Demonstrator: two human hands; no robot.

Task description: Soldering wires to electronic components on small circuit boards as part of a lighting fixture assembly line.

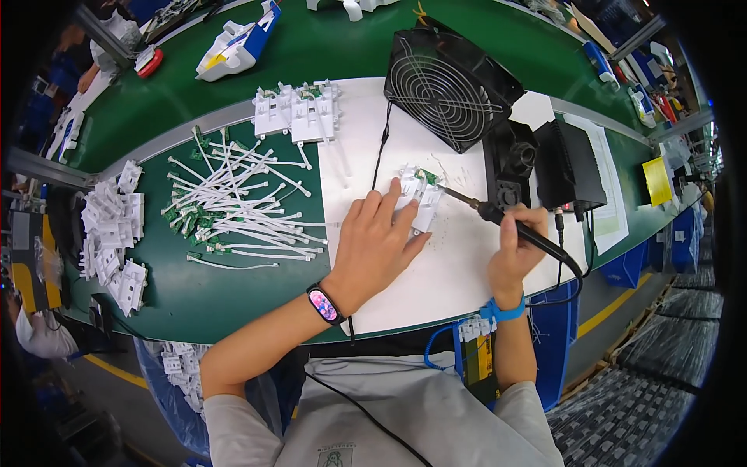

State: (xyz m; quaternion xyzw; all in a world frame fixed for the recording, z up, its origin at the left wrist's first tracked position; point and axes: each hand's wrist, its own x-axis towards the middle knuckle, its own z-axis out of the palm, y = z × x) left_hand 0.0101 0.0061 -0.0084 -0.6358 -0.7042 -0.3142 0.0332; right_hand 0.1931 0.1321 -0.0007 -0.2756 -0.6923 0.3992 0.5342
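My left hand (369,245) steadies a white plastic housing (424,218) on the white sheet, fingers spread over its left side and thumb at its near edge. A small green circuit board (426,176) sits at the housing's far end. In my right hand (515,253) is a soldering iron (492,214), its black handle gripped between thumb and fingers. The iron's tip points left and meets or nearly meets the board; exact contact is too small to tell. My left fingers partly hide the housing.
A black fan (447,86) stands beyond the housing, beside black boxes (570,167) on the right. To the left lie many white cables with green boards (233,206). White housings are heaped at far left (113,226) and grouped behind (299,113). The iron's cord (572,265) loops rightward.
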